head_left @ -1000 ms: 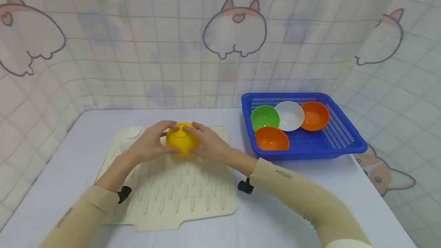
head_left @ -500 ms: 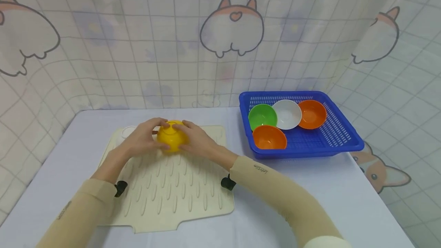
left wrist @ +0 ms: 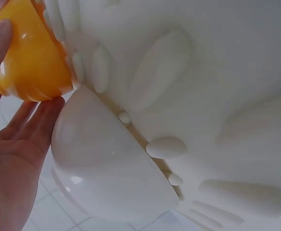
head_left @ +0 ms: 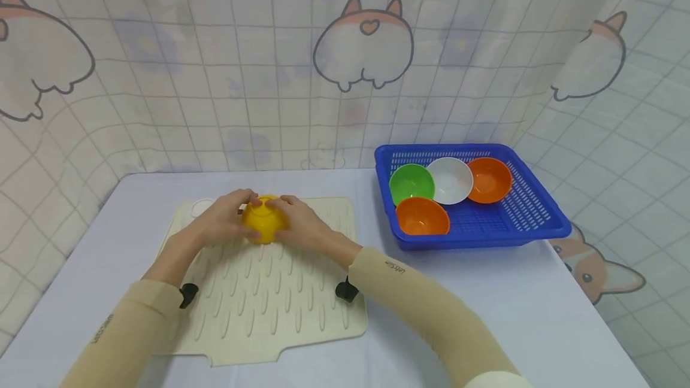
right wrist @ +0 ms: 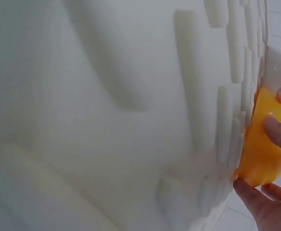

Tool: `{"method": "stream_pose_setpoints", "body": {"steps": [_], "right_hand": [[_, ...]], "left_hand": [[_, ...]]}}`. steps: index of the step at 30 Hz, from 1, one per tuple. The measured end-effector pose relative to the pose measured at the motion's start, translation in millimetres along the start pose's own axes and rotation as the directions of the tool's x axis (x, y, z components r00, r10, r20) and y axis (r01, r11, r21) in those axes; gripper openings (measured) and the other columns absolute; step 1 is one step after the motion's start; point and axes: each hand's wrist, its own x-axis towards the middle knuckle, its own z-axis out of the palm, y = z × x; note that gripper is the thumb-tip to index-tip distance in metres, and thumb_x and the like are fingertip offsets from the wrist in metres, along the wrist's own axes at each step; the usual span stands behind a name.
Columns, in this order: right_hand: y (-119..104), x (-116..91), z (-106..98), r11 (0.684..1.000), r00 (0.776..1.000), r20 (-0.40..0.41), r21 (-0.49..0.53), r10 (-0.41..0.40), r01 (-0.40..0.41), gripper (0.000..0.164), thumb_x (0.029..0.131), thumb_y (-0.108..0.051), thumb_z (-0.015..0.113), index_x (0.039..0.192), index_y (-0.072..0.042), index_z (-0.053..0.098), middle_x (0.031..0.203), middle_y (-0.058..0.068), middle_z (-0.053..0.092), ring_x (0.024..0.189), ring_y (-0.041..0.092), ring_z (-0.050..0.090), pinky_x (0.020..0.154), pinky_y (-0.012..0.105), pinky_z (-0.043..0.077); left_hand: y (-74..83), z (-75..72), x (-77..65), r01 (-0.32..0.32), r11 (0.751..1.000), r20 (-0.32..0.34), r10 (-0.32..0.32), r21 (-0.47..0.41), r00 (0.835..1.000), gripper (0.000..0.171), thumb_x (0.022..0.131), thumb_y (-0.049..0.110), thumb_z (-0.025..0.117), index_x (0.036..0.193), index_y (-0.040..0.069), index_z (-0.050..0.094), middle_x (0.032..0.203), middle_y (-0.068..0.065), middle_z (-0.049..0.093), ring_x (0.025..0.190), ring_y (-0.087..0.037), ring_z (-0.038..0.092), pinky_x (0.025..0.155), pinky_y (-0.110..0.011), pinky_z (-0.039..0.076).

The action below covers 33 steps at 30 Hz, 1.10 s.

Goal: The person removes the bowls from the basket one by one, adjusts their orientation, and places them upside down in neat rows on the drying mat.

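Note:
A yellow bowl (head_left: 264, 224) stands upside down near the back of a cream draining mat (head_left: 280, 316). My left hand (head_left: 222, 218) grips it from the left with curled fingers and thumb, and my right hand (head_left: 303, 224) holds its other side. In both wrist views the rim of the yellow bowl (left wrist: 32, 57) is at the ribbed mat. An upturned white bowl (left wrist: 107, 159) sits on the mat close beside my left hand, whose fingertips are near its wall. From the head view that white bowl (head_left: 201, 207) is mostly hidden behind the left hand.
To the right stands a blue basket (head_left: 539, 229) with a green bowl (head_left: 412, 184), a white bowl (head_left: 450, 181) and two orange bowls (head_left: 423, 218), all facing up. A patterned curtain (head_left: 269, 76) hangs behind the table (head_left: 458, 304).
Both hands have moved the yellow bowl a little to the left, towards the upturned white bowl. In the last half second it has shifted only slightly. The head view has turned slightly right.

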Motion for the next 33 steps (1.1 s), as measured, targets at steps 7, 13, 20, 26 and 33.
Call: {"method": "stream_pose_setpoints", "body": {"steps": [7,13,20,26,33], "right_hand": [[0,0,2,1.0,1.0,0.002,-0.022,0.003,-0.003,0.063,0.097,-0.017,0.074,0.153,-0.013,0.047,0.157,0.016,0.038,0.138,0.031,0.045,0.115,0.038,0.039],[1,0,2,0.999,1.0,0.006,-0.042,0.01,-0.009,0.063,0.097,-0.016,0.073,0.154,-0.013,0.046,0.158,0.018,0.037,0.139,0.032,0.045,0.115,0.038,0.039],[3,-2,0,0.999,1.0,0.006,-0.036,-0.011,0.012,0.063,0.097,-0.007,0.071,0.154,-0.011,0.045,0.153,0.018,0.042,0.135,0.03,0.047,0.114,0.036,0.039],[3,-7,-6,0.999,1.0,0.001,-0.04,-0.021,0.021,0.063,0.098,0.001,0.065,0.155,-0.012,0.043,0.151,0.016,0.045,0.138,0.029,0.046,0.116,0.036,0.037],[-2,-11,-28,1.0,1.0,-0.016,-0.013,-0.013,0.013,0.059,0.099,0.003,0.064,0.153,-0.01,0.044,0.15,0.015,0.048,0.139,0.028,0.045,0.116,0.038,0.037]], "left_hand": [[-1.0,0.7,1.2,-0.004,0.999,0.022,0.003,0.048,1.0,0.053,0.08,0.011,0.09,0.12,0.004,0.056,0.128,-0.016,0.061,0.123,-0.043,0.055,0.103,-0.059,0.047],[-1.1,2.5,3.2,-0.008,0.998,0.022,0.007,0.059,1.0,0.053,0.079,0.01,0.09,0.118,0.004,0.055,0.124,-0.016,0.061,0.121,-0.041,0.056,0.101,-0.058,0.049],[0.8,3.9,0.4,0.014,0.999,0.021,-0.015,0.039,1.0,0.053,0.079,0.007,0.09,0.118,0.003,0.055,0.126,-0.017,0.06,0.123,-0.041,0.054,0.103,-0.057,0.048],[3.8,4.5,-2.2,0.032,0.999,0.022,-0.033,0.039,0.999,0.053,0.079,0.007,0.09,0.12,0.002,0.055,0.129,-0.019,0.059,0.125,-0.043,0.052,0.105,-0.059,0.045],[4.6,6.2,-1.6,0.008,1.0,0.012,-0.008,0.016,1.0,0.052,0.078,0.009,0.091,0.116,0.001,0.056,0.127,-0.02,0.059,0.124,-0.046,0.052,0.104,-0.061,0.046]]}}
